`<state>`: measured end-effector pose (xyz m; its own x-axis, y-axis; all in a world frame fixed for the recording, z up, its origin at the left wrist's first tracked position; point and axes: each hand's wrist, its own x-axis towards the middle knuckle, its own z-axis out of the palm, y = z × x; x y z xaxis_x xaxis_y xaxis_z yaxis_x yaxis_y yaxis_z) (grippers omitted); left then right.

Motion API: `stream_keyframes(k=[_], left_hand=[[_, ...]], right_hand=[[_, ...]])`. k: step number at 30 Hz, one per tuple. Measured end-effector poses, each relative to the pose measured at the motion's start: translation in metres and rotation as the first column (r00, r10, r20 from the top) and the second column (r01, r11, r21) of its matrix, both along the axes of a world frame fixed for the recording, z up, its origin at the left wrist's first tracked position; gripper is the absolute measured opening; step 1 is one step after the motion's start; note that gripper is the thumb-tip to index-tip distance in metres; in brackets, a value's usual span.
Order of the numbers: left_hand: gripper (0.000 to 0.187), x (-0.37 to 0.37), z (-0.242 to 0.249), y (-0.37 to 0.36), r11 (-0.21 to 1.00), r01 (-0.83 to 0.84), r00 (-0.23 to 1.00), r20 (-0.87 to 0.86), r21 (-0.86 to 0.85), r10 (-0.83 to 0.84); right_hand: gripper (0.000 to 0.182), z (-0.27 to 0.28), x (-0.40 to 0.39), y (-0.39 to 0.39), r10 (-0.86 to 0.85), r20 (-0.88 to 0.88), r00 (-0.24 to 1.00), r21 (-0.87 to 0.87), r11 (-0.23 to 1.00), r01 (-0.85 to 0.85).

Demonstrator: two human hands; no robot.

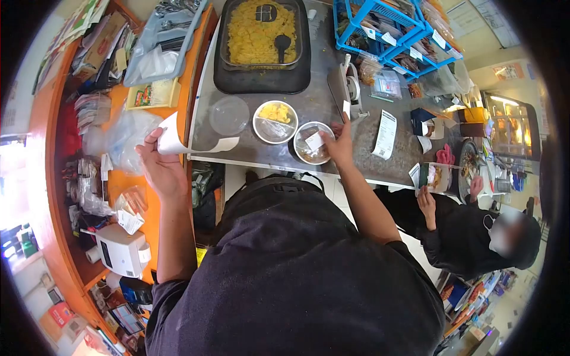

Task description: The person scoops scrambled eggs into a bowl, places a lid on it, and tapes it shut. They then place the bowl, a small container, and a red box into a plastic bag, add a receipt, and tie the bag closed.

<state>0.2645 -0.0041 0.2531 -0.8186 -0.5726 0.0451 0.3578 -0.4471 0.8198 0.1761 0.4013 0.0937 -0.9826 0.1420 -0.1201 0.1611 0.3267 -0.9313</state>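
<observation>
My left hand (pixel 161 163) is raised over the counter's left side, its fingers closed on a curling strip of white label paper (pixel 172 137). The strip's loose end hangs out to the right. At the front edge of the metal counter stands a round bowl with a clear lid (pixel 310 155), a small white label (pixel 314 140) lying on top. My right hand (pixel 339 145) is spread at the bowl's right side, the thumb touching the label's edge. Another small white piece (pixel 346 107) shows by its fingertips. Left of that bowl is an uncovered bowl with yellow food (pixel 275 111).
A round clear lid (pixel 229 116) lies left of the bowls. Behind are a large tray of yellow rice (pixel 261 35), a tape dispenser (pixel 345 86) and blue baskets (pixel 386 35). A printed receipt (pixel 385 135) lies to the right. A co-worker in black (pixel 469 231) works at the far right.
</observation>
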Motion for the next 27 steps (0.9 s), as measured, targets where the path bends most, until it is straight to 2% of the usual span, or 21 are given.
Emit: stream_keyframes(k=[3, 4, 7, 9, 10, 13, 14, 17, 18, 21, 22, 23, 24, 25, 26, 27], left_hand=[[0.048, 0.005, 0.000, -0.012, 0.992, 0.034, 0.999, 0.036, -0.123, -0.030], [0.041, 0.007, 0.007, -0.011, 0.990, 0.063, 0.998, 0.018, -0.126, -0.062], [0.038, 0.013, 0.006, -0.019, 0.973, 0.137, 0.989, -0.028, -0.184, -0.144], [0.039, 0.020, 0.004, -0.025, 0.964, 0.161, 0.986, 0.003, -0.210, -0.164], [0.040, 0.024, 0.002, -0.029, 0.955, 0.181, 0.983, 0.018, -0.236, -0.182], [0.043, 0.035, 0.009, -0.031, 0.936, 0.214, 0.977, 0.063, -0.278, -0.205], [0.043, 0.039, 0.010, -0.032, 0.932, 0.226, 0.974, 0.071, -0.283, -0.215], [0.046, 0.051, 0.017, -0.035, 0.930, 0.234, 0.972, 0.072, -0.285, -0.223], [0.047, 0.055, 0.019, -0.035, 0.928, 0.237, 0.971, 0.066, -0.287, -0.228], [0.046, 0.066, 0.027, -0.036, 0.936, 0.232, 0.973, 0.084, -0.264, -0.217], [0.045, 0.067, 0.029, -0.033, 0.947, 0.222, 0.974, 0.088, -0.232, -0.207], [0.044, 0.070, 0.031, -0.035, 0.956, 0.210, 0.976, 0.094, -0.204, -0.194], [0.042, 0.076, 0.026, -0.045, 0.930, 0.260, 0.952, 0.231, -0.258, -0.202], [0.040, 0.073, 0.034, -0.039, 0.934, 0.250, 0.960, 0.188, -0.256, -0.206], [0.041, 0.071, 0.027, -0.041, 0.944, 0.289, 0.944, 0.211, -0.159, -0.253], [0.041, 0.070, 0.029, -0.040, 0.944, 0.324, 0.929, 0.212, -0.064, -0.305]], right_hand=[[0.065, 0.005, 0.007, -0.004, -0.013, -0.266, 0.964, 0.226, 0.971, 0.076], [0.039, 0.014, 0.008, -0.004, 0.032, -0.272, 0.962, 0.289, 0.956, 0.050], [0.024, 0.031, 0.004, -0.025, 0.139, -0.171, 0.976, 0.115, 0.986, -0.120], [0.021, 0.041, -0.007, -0.051, 0.223, -0.041, 0.974, 0.096, 0.971, -0.218], [0.020, 0.043, -0.012, -0.066, 0.266, 0.024, 0.964, 0.079, 0.961, -0.267], [0.023, 0.030, -0.031, -0.109, 0.269, 0.108, 0.957, 0.335, 0.896, -0.290], [0.027, 0.008, -0.041, -0.115, 0.260, 0.110, 0.959, 0.444, 0.851, -0.282], [0.028, 0.003, -0.038, -0.134, 0.188, -0.046, 0.981, 0.614, 0.780, -0.121], [0.041, 0.003, -0.039, -0.134, 0.217, -0.063, 0.974, 0.584, 0.799, -0.140], [0.064, 0.008, -0.030, -0.135, 0.220, -0.336, 0.916, 0.511, 0.859, -0.019], [0.079, 0.019, -0.027, -0.137, 0.222, -0.369, 0.902, 0.550, 0.835, 0.019], [0.078, 0.018, -0.026, -0.135, 0.234, -0.375, 0.897, 0.571, 0.821, 0.024], [0.077, 0.016, -0.027, -0.132, 0.248, -0.381, 0.891, 0.589, 0.808, 0.026], [0.077, 0.021, -0.027, -0.136, 0.264, -0.390, 0.882, 0.604, 0.796, 0.029], [0.066, 0.025, -0.025, -0.140, 0.270, -0.399, 0.876, 0.579, 0.815, 0.013], [0.061, 0.037, -0.019, -0.150, 0.318, -0.282, 0.905, 0.409, 0.893, -0.187]])
